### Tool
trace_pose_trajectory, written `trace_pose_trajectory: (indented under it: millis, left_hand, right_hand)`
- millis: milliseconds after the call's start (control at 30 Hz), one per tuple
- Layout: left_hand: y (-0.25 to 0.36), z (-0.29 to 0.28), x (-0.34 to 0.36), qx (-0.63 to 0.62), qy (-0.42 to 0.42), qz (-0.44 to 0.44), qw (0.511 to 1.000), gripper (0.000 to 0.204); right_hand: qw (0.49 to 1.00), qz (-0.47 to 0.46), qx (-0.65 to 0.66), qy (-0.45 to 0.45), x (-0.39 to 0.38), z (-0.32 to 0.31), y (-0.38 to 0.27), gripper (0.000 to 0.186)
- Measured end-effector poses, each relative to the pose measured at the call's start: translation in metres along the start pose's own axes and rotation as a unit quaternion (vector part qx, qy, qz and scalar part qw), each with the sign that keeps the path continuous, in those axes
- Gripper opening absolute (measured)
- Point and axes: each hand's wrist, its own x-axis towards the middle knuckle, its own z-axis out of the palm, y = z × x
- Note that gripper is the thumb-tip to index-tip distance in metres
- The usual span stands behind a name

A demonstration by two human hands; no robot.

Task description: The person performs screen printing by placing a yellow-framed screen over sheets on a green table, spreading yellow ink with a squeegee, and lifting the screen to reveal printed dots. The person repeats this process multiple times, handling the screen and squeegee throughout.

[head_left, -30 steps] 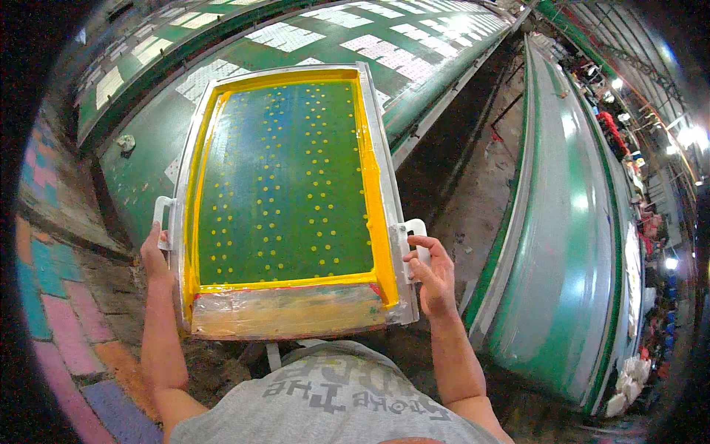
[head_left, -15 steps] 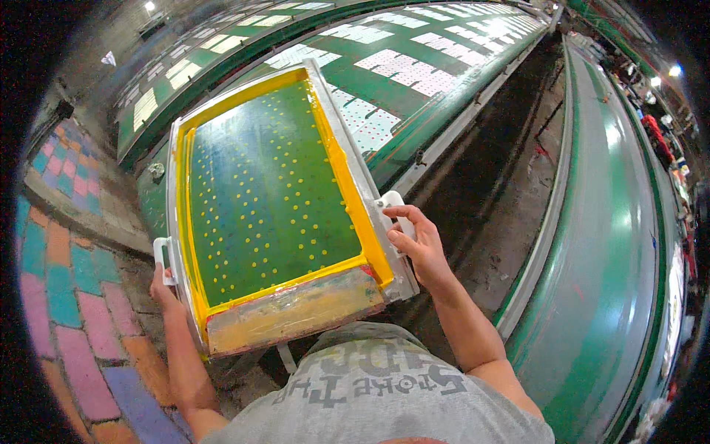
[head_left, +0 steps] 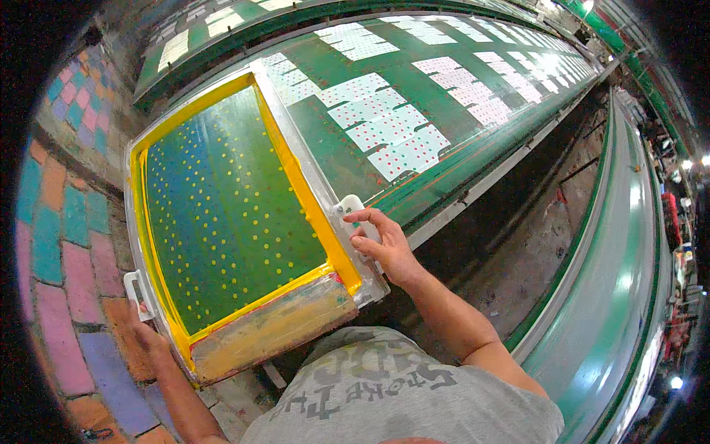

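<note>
I carry a screen printing frame (head_left: 229, 207) with silver edges, yellow borders and a green mesh covered in small yellow dots, tilted at the left of the view. My left hand (head_left: 148, 329) grips the white left handle (head_left: 134, 288), its fingers partly hidden behind it. My right hand (head_left: 388, 251) holds the white right handle (head_left: 353, 203), index finger and thumb curled over it. A stained tan strip (head_left: 266, 325) runs along the frame's near end, just in front of my grey shirt.
A long green printing table (head_left: 347, 177) with white red-dotted pieces stretches away to the upper right; another (head_left: 185, 29) lies behind. A shiny green-grey table (head_left: 614, 259) runs along the right, across a dark gap. Coloured paving blocks (head_left: 74, 281) cover the floor at left.
The frame and both hands have shifted leftward in view, with the frame more slanted. More of the dotted pieces on the table now shows to the right of it.
</note>
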Motion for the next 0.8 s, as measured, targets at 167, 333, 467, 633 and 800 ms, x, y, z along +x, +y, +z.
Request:
trace_pose_trajectory:
  millis: [167, 333, 467, 633, 800]
  left_hand:
    - [0.015, 0.02, -0.025, 0.0, -0.08, -0.035, 0.996, 0.036]
    - [0.069, 0.126, -0.063, 0.082, -0.048, -0.02, 0.995, 0.038]
    - [-0.011, 0.225, -0.044, 0.132, -0.106, 0.054, 0.984, 0.033]
    - [-0.133, 0.393, -0.056, 0.145, -0.099, 0.085, 0.981, 0.025]
    - [-0.227, 0.562, -0.1, 0.231, -0.143, 0.095, 0.958, 0.026]
  right_hand:
    - [1.0, 0.011, 0.02, 0.018, 0.015, -0.018, -0.024, 0.041]
    - [0.994, 0.014, 0.082, 0.07, 0.027, -0.074, -0.097, 0.043]
    - [0.99, -0.017, 0.066, 0.123, 0.057, -0.167, -0.099, 0.042]
    - [0.981, -0.056, 0.061, 0.173, 0.068, -0.323, -0.089, 0.044]
    - [0.96, -0.027, 0.051, 0.273, 0.054, -0.448, -0.084, 0.046]
